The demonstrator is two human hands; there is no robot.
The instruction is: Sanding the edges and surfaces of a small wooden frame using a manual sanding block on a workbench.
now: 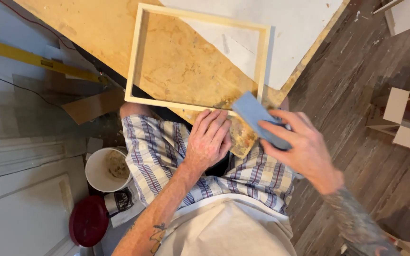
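Ahead of the fingers (214, 124), the wooden frame (198, 105) rail barred the way; inside it the worktop (176, 61) lay open. Right of them, the blue sanding block (257, 118) stood close, with bare floor (357, 95) beyond.

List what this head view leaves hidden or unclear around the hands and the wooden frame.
- Wooden frame: near rail partly covered by the left hand.
- Blue block: lower end hidden under right hand fingers.
- White bucket: contents too small to identify.
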